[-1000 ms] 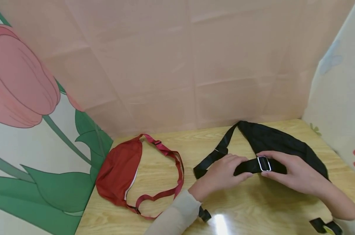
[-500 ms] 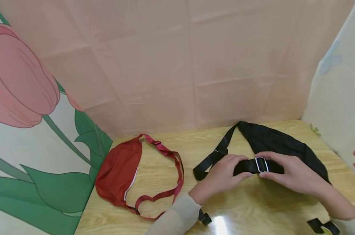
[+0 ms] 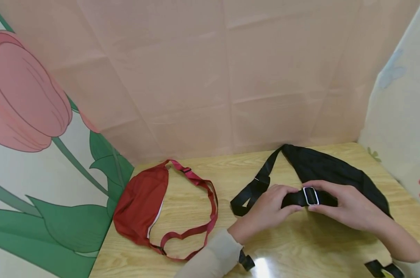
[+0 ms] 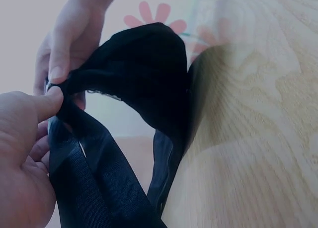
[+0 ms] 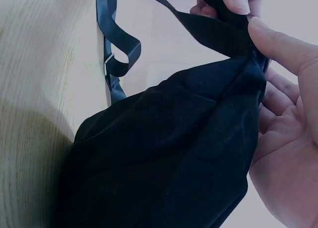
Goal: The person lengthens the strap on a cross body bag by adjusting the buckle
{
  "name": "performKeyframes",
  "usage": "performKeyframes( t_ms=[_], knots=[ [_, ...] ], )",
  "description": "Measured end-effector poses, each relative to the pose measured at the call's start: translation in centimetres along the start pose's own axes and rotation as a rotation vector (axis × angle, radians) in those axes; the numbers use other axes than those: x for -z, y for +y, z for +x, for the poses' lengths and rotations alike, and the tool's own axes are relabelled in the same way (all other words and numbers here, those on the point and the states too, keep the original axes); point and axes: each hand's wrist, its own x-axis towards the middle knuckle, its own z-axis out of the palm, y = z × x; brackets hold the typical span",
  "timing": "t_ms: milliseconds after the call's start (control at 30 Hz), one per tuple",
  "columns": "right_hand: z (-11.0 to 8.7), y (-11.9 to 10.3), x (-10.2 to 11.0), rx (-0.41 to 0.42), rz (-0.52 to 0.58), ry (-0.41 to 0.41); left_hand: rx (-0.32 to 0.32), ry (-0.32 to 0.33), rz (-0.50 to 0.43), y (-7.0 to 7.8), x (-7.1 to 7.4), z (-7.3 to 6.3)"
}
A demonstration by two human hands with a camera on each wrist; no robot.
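A black sling bag point(image 3: 335, 166) lies on the right of the table, its strap point(image 3: 293, 198) raised toward me. My left hand point(image 3: 270, 204) pinches the strap between thumb and fingers. On the other side of the silver buckle point(image 3: 311, 196), my right hand point(image 3: 352, 204) grips the strap, thumb and forefinger at the metal frame. The left wrist view has two layers of webbing point(image 4: 94, 158) running down from the left thumb. In the right wrist view the bag's body point(image 5: 164, 143) hangs close beside the right palm.
A red sling bag point(image 3: 142, 202) with its looped strap point(image 3: 210, 204) lies on the left of the wooden table point(image 3: 182, 166). A pink sheet point(image 3: 213, 77) covers the back, and a tulip-patterned panel point(image 3: 26, 92) stands at the left. Another pale panel point(image 3: 404, 96) borders the right.
My left hand has shifted slightly right, nearer the buckle, shortening the strap showing between the hands. My right hand keeps its grip almost in place. Both bags stay put.
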Motion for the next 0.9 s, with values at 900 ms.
performKeyframes(
  t_ms=[900],
  knots=[
    [-0.1,-0.1,0.1,0.028,0.003,0.027,-0.058,0.057,0.143,-0.6,-0.8,-0.2]
  ],
)
